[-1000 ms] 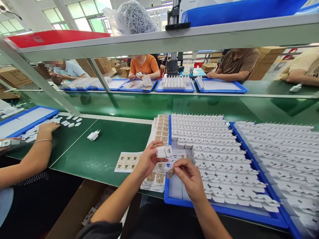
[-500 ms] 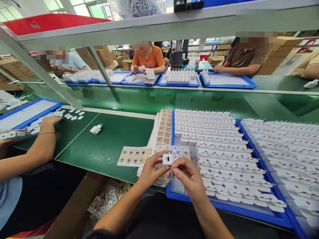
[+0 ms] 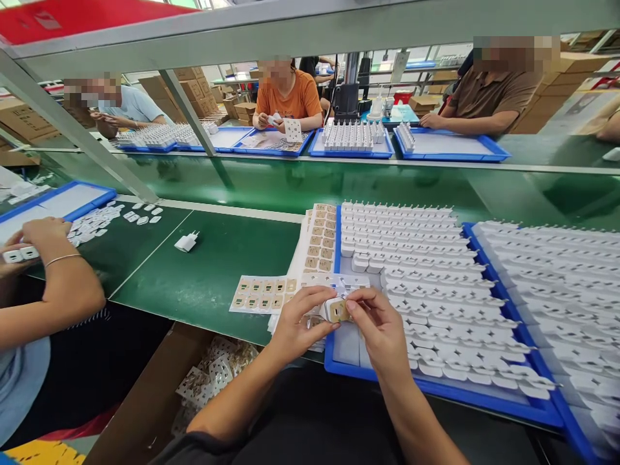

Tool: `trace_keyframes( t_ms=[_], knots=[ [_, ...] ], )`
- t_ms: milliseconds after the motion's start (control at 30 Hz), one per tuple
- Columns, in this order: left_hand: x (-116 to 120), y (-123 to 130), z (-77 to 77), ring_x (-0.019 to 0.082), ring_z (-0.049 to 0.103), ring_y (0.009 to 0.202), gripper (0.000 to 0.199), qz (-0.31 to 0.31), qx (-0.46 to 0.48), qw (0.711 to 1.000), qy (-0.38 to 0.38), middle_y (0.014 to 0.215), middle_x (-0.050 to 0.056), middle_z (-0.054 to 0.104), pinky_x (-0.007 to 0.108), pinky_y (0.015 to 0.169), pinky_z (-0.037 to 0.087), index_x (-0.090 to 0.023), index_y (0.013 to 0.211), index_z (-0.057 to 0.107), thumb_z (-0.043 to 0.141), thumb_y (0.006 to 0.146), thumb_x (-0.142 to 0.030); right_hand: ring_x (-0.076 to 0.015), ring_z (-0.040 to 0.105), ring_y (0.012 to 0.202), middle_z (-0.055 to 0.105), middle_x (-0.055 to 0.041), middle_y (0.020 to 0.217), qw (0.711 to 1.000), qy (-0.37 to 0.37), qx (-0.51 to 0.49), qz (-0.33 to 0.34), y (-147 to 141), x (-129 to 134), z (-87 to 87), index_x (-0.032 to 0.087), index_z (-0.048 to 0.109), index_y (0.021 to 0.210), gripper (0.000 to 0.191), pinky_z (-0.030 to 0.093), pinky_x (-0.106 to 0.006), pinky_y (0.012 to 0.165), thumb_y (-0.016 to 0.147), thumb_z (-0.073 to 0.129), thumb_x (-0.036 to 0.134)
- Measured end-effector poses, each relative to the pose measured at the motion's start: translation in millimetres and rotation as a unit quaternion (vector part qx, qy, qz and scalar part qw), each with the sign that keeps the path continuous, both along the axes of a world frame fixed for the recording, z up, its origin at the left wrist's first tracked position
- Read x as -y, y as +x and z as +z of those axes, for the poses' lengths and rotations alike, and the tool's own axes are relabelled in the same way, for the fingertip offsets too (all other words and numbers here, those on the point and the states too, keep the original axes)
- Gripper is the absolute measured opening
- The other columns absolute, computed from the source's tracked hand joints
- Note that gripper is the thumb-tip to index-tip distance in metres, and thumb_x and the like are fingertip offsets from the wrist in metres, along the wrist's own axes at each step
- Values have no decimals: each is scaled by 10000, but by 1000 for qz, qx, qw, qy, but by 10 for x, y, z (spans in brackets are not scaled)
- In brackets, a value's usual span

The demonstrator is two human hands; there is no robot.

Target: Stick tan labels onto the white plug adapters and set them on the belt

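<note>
Between finger and thumb, my left hand point(image 3: 303, 320) grips a white charger point(image 3: 327, 310) over the near left corner of a blue tray point(image 3: 387, 381). My right hand point(image 3: 380, 323) pinches a tan sticker point(image 3: 339, 310), which lies against the charger's end face. Rows of white chargers point(image 3: 436, 303) with their pins up fill much of that tray. Left of it lie sticker sheets point(image 3: 320, 237) in a pile, and a smaller sheet point(image 3: 264, 294) with tan labels sticks out beside my left hand.
A single charger point(image 3: 186, 241) lies on the green table point(image 3: 217, 265). At left, a co-worker's hands point(image 3: 39, 236) hold chargers near white pieces point(image 3: 97, 221). A second full tray point(image 3: 562, 297) stands right. Metal beams point(image 3: 186, 106) cross ahead; below is a box point(image 3: 145, 381) of used sheets.
The tan sticker has moved up from below the charger onto its end face, and the charger has turned. The co-worker's hand at left has drawn back from the white pieces. The view has tilted down slightly.
</note>
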State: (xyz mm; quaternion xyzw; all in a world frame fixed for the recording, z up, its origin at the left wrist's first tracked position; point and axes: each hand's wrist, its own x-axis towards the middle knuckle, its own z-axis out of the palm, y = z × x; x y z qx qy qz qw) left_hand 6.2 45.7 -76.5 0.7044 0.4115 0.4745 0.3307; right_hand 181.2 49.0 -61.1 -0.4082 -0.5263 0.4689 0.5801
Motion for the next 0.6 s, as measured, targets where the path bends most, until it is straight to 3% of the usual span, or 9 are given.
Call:
trace_keyframes(
  t_ms=[600],
  knots=[
    [-7,13,52,247,626,1162,491,5,-13,999,40,1228,80,668,393,1006,509,-287,1290,621,769,825,-240,-157,647,828,661,2,868,999,2,49,-22,-9,55,84,253,680,909,17,544,-261,752,912,666,262]
  ],
)
